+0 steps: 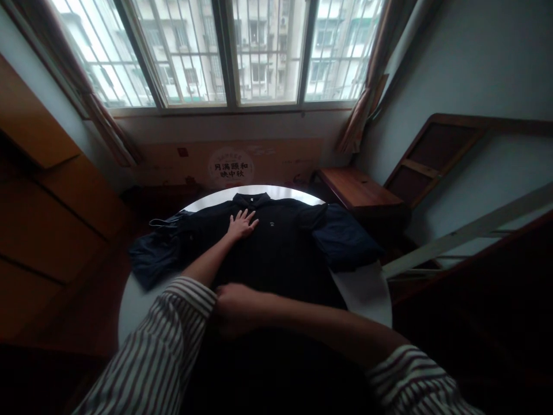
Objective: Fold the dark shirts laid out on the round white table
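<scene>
Black collared shirt (280, 259) spread out on white round table (365, 294), collar (251, 200) toward window (268, 52). Left hand (243, 225) flat on upper part of shirt, fingers spread apart. Right hand (239, 308) crossed over to striped cuff (190, 294) on left arm, fingers curled in; cannot tell whether clamped on anything. Dark blue folded garment (345, 239) to right of shirt, dark bundle (155, 253) to left, both on table.
</scene>
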The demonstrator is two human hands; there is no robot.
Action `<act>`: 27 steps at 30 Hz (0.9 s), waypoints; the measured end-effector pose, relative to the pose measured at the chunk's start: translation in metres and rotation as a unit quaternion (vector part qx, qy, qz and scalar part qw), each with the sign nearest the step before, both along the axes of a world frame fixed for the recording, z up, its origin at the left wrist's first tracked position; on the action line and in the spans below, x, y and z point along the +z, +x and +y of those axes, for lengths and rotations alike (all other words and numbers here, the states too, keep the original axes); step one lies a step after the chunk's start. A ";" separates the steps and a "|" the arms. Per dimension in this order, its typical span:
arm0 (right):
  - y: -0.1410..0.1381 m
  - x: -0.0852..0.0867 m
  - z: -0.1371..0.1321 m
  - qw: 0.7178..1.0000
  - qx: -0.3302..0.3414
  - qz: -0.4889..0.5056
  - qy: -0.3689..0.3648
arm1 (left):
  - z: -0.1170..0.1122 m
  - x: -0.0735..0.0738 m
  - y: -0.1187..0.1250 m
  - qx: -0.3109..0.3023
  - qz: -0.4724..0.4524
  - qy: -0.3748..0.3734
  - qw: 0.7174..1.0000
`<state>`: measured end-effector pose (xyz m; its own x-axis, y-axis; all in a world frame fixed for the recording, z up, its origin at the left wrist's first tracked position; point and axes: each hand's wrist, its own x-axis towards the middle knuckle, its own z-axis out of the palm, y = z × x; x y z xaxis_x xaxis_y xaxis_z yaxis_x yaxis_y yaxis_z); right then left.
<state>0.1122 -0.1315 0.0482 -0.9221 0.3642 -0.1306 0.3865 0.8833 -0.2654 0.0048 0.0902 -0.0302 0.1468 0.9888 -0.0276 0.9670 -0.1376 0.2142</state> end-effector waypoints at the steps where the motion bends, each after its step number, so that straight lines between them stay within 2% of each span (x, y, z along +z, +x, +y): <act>1: 0.020 0.012 0.024 0.996 -0.077 0.026 -0.023 | 0.000 0.000 -0.001 -0.001 -0.003 0.003 1.000; 3: 0.067 0.030 0.079 0.981 -0.189 0.032 0.012 | 0.001 0.000 -0.002 0.003 -0.006 0.009 1.000; 4: 0.092 0.035 0.108 0.965 -0.255 0.036 0.043 | 0.001 0.000 -0.002 0.006 -0.007 0.012 1.000; 6: 0.139 0.040 0.160 0.870 -0.471 0.046 0.137 | 0.001 -0.001 0.000 0.009 -0.009 0.016 1.000; 7: 0.159 0.040 0.181 0.821 -0.548 0.040 0.155 | 0.001 -0.002 0.001 0.011 -0.010 0.018 1.000; 8: 0.177 0.038 0.199 0.785 -0.604 0.029 0.139 | 0.001 -0.002 0.002 0.013 -0.010 0.020 1.000; 9: 0.192 0.035 0.213 0.757 -0.643 0.015 0.113 | 0.001 -0.003 0.002 0.015 -0.010 0.022 1.000; 11: 0.211 0.029 0.231 0.734 -0.675 -0.004 0.073 | 0.000 -0.003 0.002 0.016 -0.011 0.026 0.999; 15: 0.222 0.019 0.247 0.733 -0.679 -0.009 0.043 | -0.001 -0.003 0.002 0.017 -0.012 0.032 0.999; 18: 0.223 0.019 0.253 0.747 -0.664 0.003 0.031 | -0.002 -0.003 0.003 0.018 -0.015 0.036 0.999; 23: 0.218 0.032 0.258 0.778 -0.627 0.042 -0.015 | -0.002 -0.003 0.003 0.019 -0.021 0.034 0.999; 27: 0.199 0.049 0.258 0.796 -0.594 0.111 -0.042 | -0.002 -0.002 0.004 0.019 -0.023 0.034 0.999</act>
<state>0.3109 0.1265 0.0975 0.0617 0.9947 -0.0823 0.8714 -0.0939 -0.4815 0.0089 0.0886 -0.0325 0.1089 0.9930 0.0457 0.9610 -0.1169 0.2505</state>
